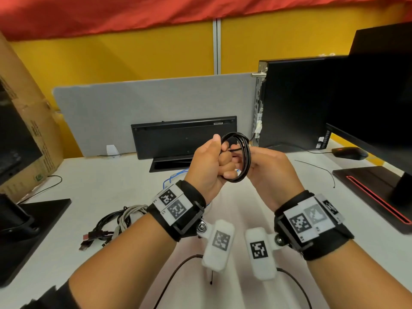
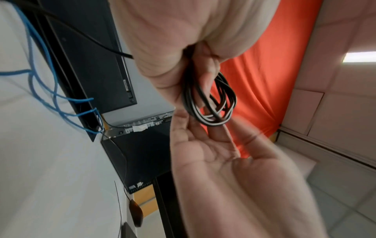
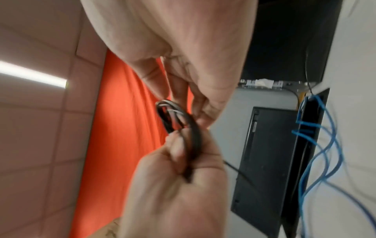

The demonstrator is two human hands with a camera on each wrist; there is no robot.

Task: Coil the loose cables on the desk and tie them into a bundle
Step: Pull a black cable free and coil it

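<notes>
A coil of black cable (image 1: 244, 160) is held up above the desk (image 1: 100, 192). My left hand (image 1: 213, 162) grips the coil's near side in a fist, thumb on top. In the left wrist view the coil (image 2: 211, 103) hangs from those curled fingers. My right hand (image 1: 268, 168) sits just right of the coil, its fingertips hidden behind the loops. The right wrist view shows its thumb and fingers (image 3: 200, 111) on either side of the coil (image 3: 183, 122), blurred by motion. A short free end sticks out across the loop.
A bundle of grey and black cables (image 1: 116, 221) with USB plugs lies left of my left wrist. Blue cable (image 1: 176, 175) runs from a desk slot. A thin black tie (image 1: 318, 168) lies right. Around stand a keyboard (image 1: 185, 137), PC tower (image 1: 294, 103), mouse (image 1: 347, 152) and cardboard box (image 1: 29, 121).
</notes>
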